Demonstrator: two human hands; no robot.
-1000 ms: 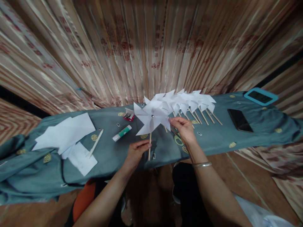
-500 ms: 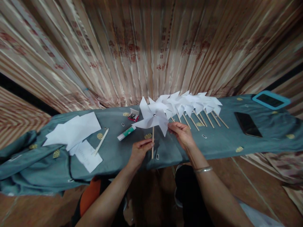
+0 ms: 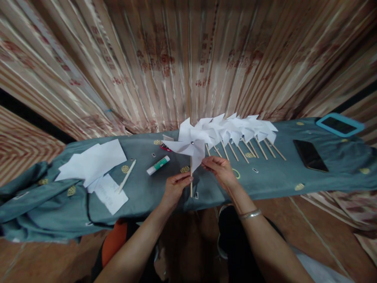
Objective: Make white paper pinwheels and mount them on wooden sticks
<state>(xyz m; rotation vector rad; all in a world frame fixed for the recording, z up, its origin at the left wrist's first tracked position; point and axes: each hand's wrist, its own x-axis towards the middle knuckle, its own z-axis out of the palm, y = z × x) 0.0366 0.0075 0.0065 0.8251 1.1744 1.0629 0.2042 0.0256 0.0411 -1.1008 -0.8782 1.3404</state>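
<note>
A white paper pinwheel [image 3: 190,144] with a silver pin at its hub stands upright on a thin wooden stick. My left hand [image 3: 174,190] pinches that stick below the blades. At the pinwheel's lower right blade, my right hand [image 3: 219,169] has its thumb and fingertips pinched together on the paper edge. A silver bangle circles the right wrist. Behind and to the right lies a row of several finished-looking white pinwheels [image 3: 243,129], overlapping, their sticks pointing toward me.
On the green cloth-covered table [image 3: 273,177] are a glue stick [image 3: 158,165], a small red box [image 3: 165,147], a white pen [image 3: 127,177] and paper sheets [image 3: 94,159] at left. A black phone [image 3: 310,155] and a blue-framed tablet [image 3: 340,124] lie at right. Curtains hang behind.
The held pinwheel's blades have turned on the stick. My right hand has moved slightly left and down with the blade edge. My left hand keeps its grip on the stick.
</note>
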